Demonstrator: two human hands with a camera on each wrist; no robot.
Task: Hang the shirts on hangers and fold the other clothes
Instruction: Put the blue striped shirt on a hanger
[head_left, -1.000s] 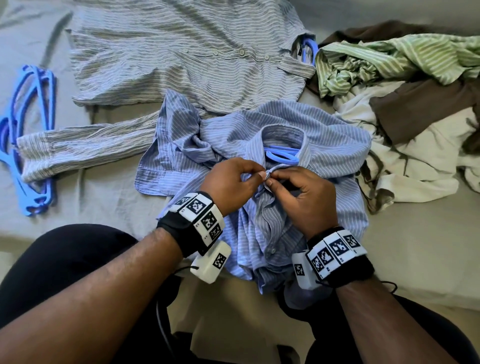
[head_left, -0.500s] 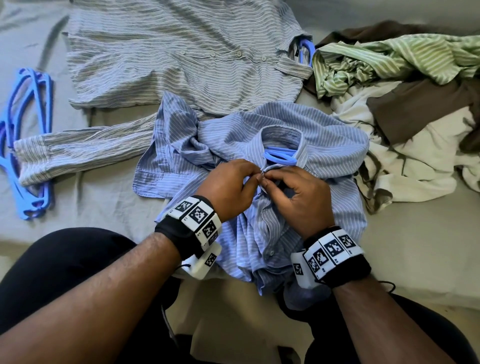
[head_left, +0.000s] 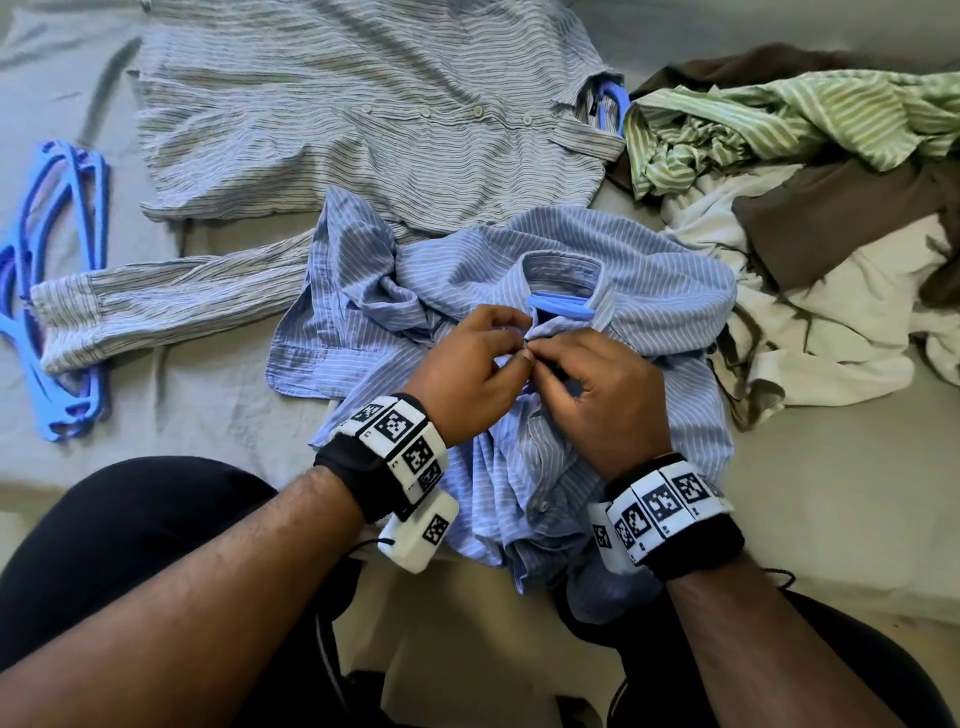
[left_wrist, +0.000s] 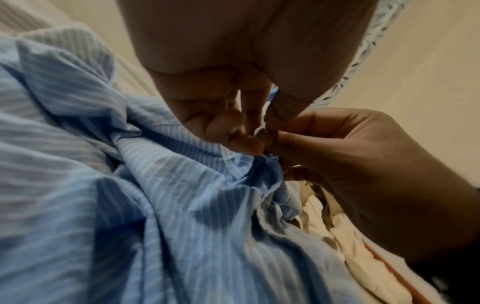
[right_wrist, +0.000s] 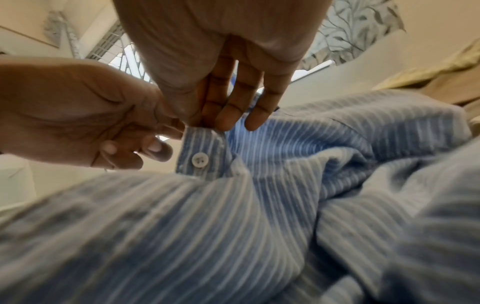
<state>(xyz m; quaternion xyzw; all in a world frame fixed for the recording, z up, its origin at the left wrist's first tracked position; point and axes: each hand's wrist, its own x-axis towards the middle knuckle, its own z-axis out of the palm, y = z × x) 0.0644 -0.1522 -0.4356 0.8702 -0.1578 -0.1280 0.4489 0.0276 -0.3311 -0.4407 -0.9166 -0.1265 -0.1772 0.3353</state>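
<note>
A blue striped shirt lies crumpled on the bed in front of me, with a blue hanger showing inside its collar. My left hand and right hand meet just below the collar, each pinching an edge of the shirt's front placket. The left wrist view shows the blue shirt pinched between both sets of fingertips. In the right wrist view a white button sits on the placket just under my fingers. A grey striped shirt lies flat beyond, its hanger poking from the collar.
A stack of spare blue hangers lies at the left on the grey sheet. A heap of green striped, brown and white clothes fills the right side. My dark-clad knees are at the bottom.
Both hands have stayed together at the placket below the collar, working it with small finger shifts. The shirt has barely moved.
</note>
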